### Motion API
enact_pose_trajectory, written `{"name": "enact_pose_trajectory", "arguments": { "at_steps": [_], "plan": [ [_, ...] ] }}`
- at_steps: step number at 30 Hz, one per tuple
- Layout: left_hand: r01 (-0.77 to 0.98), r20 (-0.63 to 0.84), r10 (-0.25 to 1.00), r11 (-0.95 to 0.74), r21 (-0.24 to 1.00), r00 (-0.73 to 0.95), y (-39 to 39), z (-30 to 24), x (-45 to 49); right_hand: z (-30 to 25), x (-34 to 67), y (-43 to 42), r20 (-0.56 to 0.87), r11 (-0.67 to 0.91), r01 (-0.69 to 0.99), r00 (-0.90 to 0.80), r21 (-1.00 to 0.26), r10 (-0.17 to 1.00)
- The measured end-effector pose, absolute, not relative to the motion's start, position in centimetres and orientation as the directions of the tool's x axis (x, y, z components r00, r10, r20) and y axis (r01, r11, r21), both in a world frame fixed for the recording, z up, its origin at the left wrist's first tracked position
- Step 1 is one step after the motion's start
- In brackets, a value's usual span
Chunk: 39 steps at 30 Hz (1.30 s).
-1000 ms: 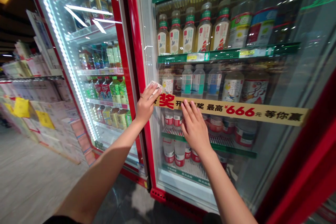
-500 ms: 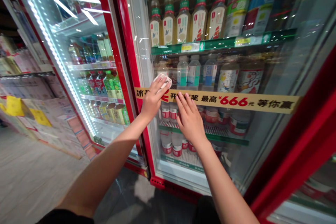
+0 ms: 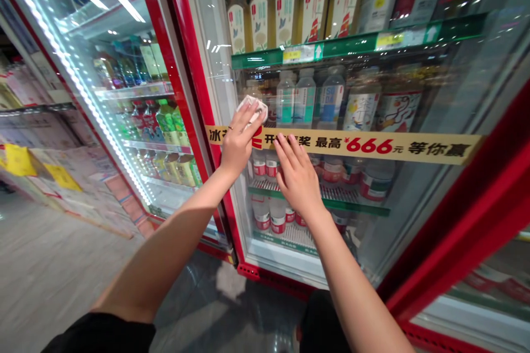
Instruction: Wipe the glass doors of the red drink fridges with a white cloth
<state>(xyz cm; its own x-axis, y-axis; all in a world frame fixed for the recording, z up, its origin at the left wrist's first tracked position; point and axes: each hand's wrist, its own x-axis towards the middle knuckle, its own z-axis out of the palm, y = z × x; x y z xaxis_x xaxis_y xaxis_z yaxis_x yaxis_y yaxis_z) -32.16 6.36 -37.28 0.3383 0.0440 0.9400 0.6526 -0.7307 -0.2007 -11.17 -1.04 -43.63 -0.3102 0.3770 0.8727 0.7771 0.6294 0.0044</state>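
Nearest, a soft black sleeve (image 3: 99, 333) ends above the left elbow. The right hand (image 3: 298, 176) has a released grip, its straight fingers laid on the smooth tan strip (image 3: 445, 149), whose long axis crosses the door almost level. The left hand (image 3: 239, 140), a thin ring on one finger, has its grip on a crumpled, papery white wad (image 3: 261, 105), spread under its fingertips against the flat glass door (image 3: 408, 198), just above the strip; its visible part slants down rightward, the rest hidden. A second ago the wad sat closer to the glossy red frame (image 3: 186, 49); now the strip's left end shows. Behind stand round-shouldered bottles (image 3: 286, 14) on green-edged shelves (image 3: 351, 38).
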Motion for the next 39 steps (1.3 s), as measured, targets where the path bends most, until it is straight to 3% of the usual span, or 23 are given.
{"name": "enact_pose_trajectory", "arguments": {
  "at_steps": [5,12,20,28,35,39],
  "plan": [
    [0.654,0.921,0.054,-0.721,-0.231,0.385,5.4,-39.1,-34.3,-43.6,-10.9,-1.3,0.873,0.648,0.762,-0.317,0.002,0.370],
    [0.705,0.987,0.088,-0.708,-0.032,0.134,7.2,-36.3,-33.5,-43.7,-11.1,-1.6,0.877,0.630,0.776,-0.318,0.022,0.362],
    [0.657,0.922,0.020,-0.708,-0.261,0.387,5.6,-38.5,-33.8,-43.3,-10.8,-1.7,0.897,0.598,0.802,-0.271,0.009,0.350],
    [0.765,0.982,-0.024,-0.624,-0.161,0.188,6.6,-36.1,-31.2,-43.5,-10.3,-1.4,0.910,0.597,0.802,-0.254,0.009,0.329],
    [0.667,0.929,-0.019,-0.691,-0.279,0.369,5.5,-38.9,-31.2,-43.3,-9.8,-1.6,0.911,0.605,0.796,-0.246,-0.004,0.330],
    [0.691,0.954,0.017,-0.693,-0.205,0.300,5.7,-38.7,-32.9,-43.3,-9.8,-1.7,0.913,0.606,0.795,-0.245,-0.004,0.327]
  ]
}}
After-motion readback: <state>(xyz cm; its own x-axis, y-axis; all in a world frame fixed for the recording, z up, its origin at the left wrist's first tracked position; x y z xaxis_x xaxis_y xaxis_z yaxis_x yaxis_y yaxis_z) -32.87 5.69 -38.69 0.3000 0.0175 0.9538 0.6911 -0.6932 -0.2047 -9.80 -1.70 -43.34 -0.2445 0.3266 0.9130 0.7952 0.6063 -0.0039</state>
